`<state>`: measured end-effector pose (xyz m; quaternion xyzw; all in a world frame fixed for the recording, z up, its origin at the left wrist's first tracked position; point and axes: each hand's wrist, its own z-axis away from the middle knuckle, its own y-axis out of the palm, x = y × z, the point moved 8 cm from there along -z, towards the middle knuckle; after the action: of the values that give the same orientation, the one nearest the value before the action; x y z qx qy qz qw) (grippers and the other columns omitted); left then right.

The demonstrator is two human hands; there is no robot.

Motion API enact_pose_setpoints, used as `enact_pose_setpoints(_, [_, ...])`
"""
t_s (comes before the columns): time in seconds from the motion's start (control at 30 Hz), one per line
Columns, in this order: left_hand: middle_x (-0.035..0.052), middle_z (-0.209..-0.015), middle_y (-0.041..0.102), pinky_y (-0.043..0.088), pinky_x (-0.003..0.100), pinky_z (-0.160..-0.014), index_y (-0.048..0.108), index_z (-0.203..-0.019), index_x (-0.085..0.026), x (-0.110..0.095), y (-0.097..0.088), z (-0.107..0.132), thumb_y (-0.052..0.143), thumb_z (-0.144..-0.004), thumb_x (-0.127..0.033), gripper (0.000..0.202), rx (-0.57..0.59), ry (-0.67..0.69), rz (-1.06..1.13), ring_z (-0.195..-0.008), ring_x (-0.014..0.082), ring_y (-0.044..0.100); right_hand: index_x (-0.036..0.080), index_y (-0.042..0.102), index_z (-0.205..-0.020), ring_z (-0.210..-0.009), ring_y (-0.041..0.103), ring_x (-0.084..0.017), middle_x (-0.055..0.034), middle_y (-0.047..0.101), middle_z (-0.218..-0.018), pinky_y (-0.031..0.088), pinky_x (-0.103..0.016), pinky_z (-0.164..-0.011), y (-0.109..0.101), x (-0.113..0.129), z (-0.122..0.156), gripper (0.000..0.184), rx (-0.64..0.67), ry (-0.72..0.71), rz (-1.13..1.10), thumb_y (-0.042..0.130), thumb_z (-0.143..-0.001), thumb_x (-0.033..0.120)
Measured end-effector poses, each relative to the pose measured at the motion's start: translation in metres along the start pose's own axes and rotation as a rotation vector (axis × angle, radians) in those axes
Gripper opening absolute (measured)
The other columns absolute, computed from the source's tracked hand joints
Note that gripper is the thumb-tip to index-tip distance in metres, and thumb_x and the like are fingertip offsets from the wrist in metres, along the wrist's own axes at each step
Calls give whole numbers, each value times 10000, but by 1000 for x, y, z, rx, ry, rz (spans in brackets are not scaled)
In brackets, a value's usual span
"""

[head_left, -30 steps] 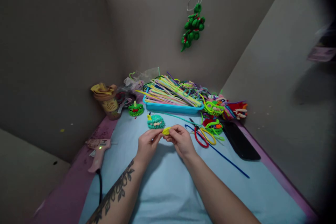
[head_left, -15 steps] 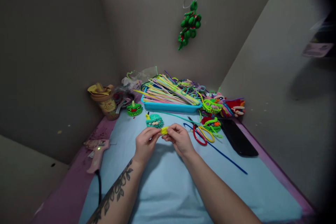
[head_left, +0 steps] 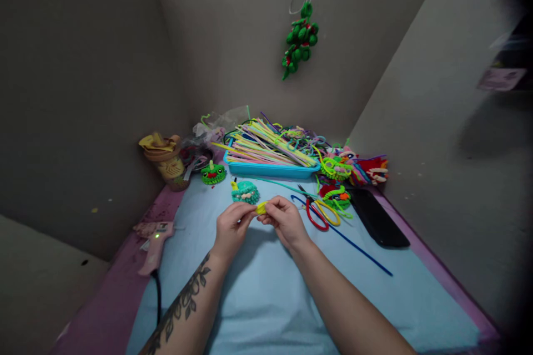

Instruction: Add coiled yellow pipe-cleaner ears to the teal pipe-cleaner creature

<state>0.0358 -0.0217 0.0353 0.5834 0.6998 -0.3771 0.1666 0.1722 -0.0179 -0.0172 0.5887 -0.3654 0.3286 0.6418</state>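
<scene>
Between my two hands is a small folded piece of yellow pipe cleaner (head_left: 261, 208), partly hidden by my fingers. My left hand (head_left: 232, 227) pinches its left end with thumb and fingertips. On the other end, my right hand (head_left: 286, 223) is closed with thumb and forefinger. Just beyond my fingers sits a turquoise fuzzy figure (head_left: 245, 192) with a yellow tip at its upper left. To the right of my right hand lie scissors (head_left: 318, 214) with one red and one yellow handle, across a dark blue pipe cleaner (head_left: 361, 252).
A blue tray (head_left: 272, 171) full of pastel pipe cleaners stands at the back. On the left are a pink glue gun (head_left: 154, 247), a green figure (head_left: 213, 173) and a cup (head_left: 166, 163). A black phone (head_left: 378, 219) lies right, near colourful figures (head_left: 336, 197). Green pieces (head_left: 300, 39) hang above.
The yellow piece has turned slightly between my fingertips and looks more curved. Both hands stay nearly in place.
</scene>
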Motion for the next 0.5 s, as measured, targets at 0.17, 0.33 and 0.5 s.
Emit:
enact_pose_setpoints(0.17, [50,-781,672,493,262,-661,685,-842,-206,0,1,0,594,-813,-217,96,10,-4,2,-725,150,613,161,599,-685,-482,648,-116,-6,685,-552,504,-167,-446,0,0,0,272,10,-4,5,784,-621,350])
enact_pose_setpoints(0.33, [45,-770,669,489,261,-662,682,-823,-205,2,2,-1,596,-808,-220,88,13,-16,11,-721,152,610,158,597,-679,-488,649,-121,-4,680,-546,501,-170,-444,-1,-1,-1,280,3,-2,7,791,-609,348])
enact_pose_setpoints(0.5, [44,-774,664,483,257,-660,677,-830,-203,4,4,-1,587,-814,-213,92,20,-22,16,-722,148,603,157,595,-676,-477,641,-110,-7,679,-541,494,-159,-447,-1,-1,-2,291,-2,0,10,794,-601,355])
